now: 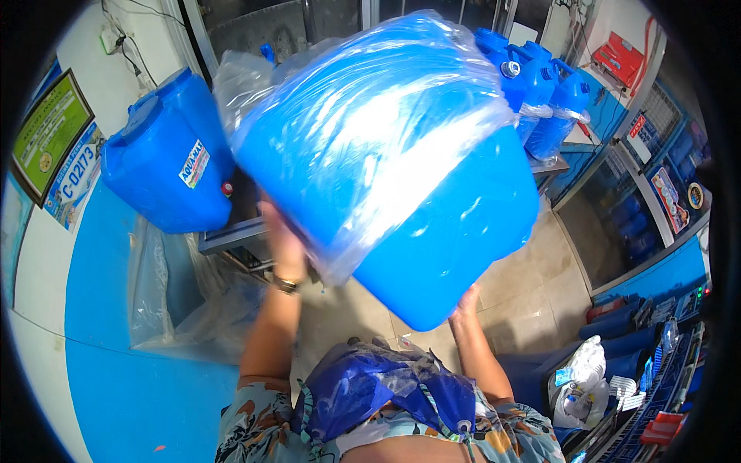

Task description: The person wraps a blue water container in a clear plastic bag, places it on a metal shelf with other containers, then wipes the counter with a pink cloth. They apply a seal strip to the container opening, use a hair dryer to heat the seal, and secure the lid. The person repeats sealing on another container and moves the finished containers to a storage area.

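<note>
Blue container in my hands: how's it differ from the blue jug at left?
The held container is partly wrapped in clear plastic; the jug looks unwrapped. The jug shows a label; the container shows none. Your left hand and right hand support the container; the jug is unheld. Both are blue.

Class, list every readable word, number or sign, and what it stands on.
Wording not copied here.
White label on the left blue container: legible.
White wall plate: legible.
Green framed sign: too blurred.
Door stickers: mostly too small.
Held, wrapped blue container: none visible.
</note>
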Demonstrator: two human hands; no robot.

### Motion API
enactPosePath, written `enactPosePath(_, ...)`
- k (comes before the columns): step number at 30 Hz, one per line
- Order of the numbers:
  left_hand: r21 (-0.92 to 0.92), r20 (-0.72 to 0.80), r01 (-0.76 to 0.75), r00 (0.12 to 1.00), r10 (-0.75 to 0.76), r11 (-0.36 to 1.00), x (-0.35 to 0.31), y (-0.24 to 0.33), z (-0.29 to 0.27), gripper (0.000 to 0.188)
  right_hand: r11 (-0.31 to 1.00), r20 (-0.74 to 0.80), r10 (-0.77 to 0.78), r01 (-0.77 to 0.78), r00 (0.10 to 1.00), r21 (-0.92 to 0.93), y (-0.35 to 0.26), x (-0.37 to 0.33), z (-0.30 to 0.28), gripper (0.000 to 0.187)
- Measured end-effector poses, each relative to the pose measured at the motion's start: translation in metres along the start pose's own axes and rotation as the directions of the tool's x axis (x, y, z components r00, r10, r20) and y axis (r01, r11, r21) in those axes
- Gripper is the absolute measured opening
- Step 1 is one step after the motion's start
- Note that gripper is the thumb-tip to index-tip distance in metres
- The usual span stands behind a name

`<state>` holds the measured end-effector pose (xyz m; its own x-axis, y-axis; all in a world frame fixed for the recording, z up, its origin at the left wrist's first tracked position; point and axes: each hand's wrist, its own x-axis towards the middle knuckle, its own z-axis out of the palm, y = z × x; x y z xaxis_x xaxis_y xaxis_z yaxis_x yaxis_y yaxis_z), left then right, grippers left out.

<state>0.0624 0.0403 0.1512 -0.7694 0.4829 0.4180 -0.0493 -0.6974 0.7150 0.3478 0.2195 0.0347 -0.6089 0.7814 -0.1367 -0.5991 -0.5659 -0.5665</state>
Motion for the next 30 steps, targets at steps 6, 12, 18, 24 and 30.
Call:
enactPosePath(6, 0.078, -0.007, -0.066, 0.998, 0.067, 0.995, -0.092, -0.121, -0.028, 0.077, 1.0, -0.005, -0.017, 0.017, 1.0, 0.0, 0.017, 0.011, -0.007, 0.042)
enactPosePath(12, -0.027, -0.151, 0.089, 0.984, -0.092, 0.996, -0.144, -0.142, -0.043, 0.064, 0.988, 0.073, 0.088, -0.097, 0.993, 0.12, 0.008, 0.01, -0.037, 0.04)
enactPosePath(18, -0.307, 0.043, 0.485, 0.867, -0.497, 0.819, -0.094, -0.086, -0.058, 0.06, 0.983, -0.014, 0.18, -0.18, 0.984, 0.028, 0.009, -0.017, -0.051, 0.04)
enactPosePath(24, -0.319, 0.098, 0.451, 0.891, -0.444, 0.834, -0.092, -0.116, 0.01, 0.056, 0.97, -0.094, 0.223, -0.23, 0.97, -0.076, -0.012, -0.028, -0.08, 0.039)
enactPosePath(30, -0.202, 0.148, 0.53, 0.848, -0.51, 0.823, -0.146, -0.154, 0.053, 0.053, 0.948, 0.14, -0.08, 0.119, 0.987, -0.296, -0.129, -0.003, -0.048, 0.044)
